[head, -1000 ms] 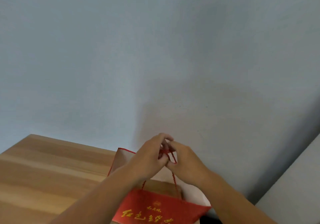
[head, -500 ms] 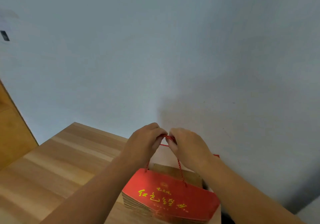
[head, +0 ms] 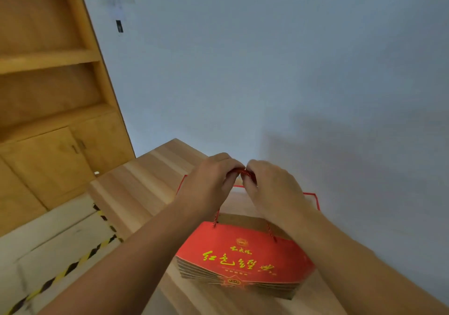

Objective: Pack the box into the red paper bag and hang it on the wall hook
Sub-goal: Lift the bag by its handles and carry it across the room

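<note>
Item: red paper bag (head: 245, 249), one, standing on the wooden table (head: 136, 193) close to the pale wall (head: 267, 59). Front panel red, printed with one row of large yellow brush-style Chinese characters; the strokes are too loose and blurred to read with certainty. Above them a small round gold emblem and a short line of smaller yellow characters, also unreadable. A gold ornament sits at the bottom edge of the panel. The side gusset shows brown pleated folds. Whether the box is inside cannot be told; the bag's mouth is mostly covered by the hands.

Handles: red twisted cord (head: 271, 232), two strands visible running from the front panel up into the hands.

Hands: two, bare. Left hand (head: 209, 188) and right hand (head: 274, 190) meet knuckle to knuckle above the bag, fingers curled tight and pinching the gathered cord between them.

Wall fitting: one small dark hook-like piece (head: 119, 26), high on the wall, well apart from the bag and up to the left.

Furniture: one wooden shelf cabinet (head: 48, 95), left, with open shelves over closed doors.

Floor: one black-and-yellow striped tape line (head: 73, 267) beside the table's left edge.

Room: the tabletop left of the bag is bare; the wall between bag and fitting is unobstructed.
</note>
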Demonstrator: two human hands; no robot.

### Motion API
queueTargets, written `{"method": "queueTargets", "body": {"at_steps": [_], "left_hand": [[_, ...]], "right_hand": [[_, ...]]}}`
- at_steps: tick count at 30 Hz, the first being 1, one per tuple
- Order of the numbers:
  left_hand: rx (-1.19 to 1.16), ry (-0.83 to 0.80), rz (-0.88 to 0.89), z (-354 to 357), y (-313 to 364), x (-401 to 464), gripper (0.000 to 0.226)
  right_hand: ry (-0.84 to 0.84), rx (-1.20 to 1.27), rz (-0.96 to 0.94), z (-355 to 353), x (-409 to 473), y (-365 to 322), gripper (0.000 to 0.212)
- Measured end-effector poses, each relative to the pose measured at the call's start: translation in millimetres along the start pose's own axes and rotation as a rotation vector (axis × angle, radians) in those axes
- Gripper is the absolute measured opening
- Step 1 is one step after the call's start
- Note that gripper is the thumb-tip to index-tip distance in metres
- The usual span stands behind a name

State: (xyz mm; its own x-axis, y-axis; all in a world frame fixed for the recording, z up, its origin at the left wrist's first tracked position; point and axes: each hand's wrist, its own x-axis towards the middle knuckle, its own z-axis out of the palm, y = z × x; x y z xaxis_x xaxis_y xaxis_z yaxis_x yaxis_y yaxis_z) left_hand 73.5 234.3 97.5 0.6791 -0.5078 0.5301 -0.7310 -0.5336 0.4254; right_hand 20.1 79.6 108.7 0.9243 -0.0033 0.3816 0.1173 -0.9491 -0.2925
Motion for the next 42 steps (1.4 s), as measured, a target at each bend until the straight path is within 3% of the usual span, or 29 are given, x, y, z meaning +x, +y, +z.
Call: {"method": "queueTargets", "body": {"at_steps": [9, 14, 25, 28, 42], "left_hand": [[0.169, 0.132, -0.187, -99, -49, -93, 0.025], [0.212, 0.233, -0.272, -157, -61, -146, 0.027], [0.267, 0.32, -0.454, -239, -104, -262, 0.022], [0.266, 0.342, -0.475, -254, -113, -284, 0.024], [0.288, 0.374, -0.544, -285, -176, -306, 0.018]], "right_hand": [[-0.036, 0.128, -0.261, 36, 13, -120, 0.021], [-0.032, 0.176, -0.413, 54, 15, -190, 0.009], [-0.123, 0.26, -0.559, 116, -8, -321, 0.013], [-0.193, 0.286, -0.581, 123, -14, -347, 0.012], [-0.2, 0.3, -0.614, 162, 11, -408, 0.012]]}}
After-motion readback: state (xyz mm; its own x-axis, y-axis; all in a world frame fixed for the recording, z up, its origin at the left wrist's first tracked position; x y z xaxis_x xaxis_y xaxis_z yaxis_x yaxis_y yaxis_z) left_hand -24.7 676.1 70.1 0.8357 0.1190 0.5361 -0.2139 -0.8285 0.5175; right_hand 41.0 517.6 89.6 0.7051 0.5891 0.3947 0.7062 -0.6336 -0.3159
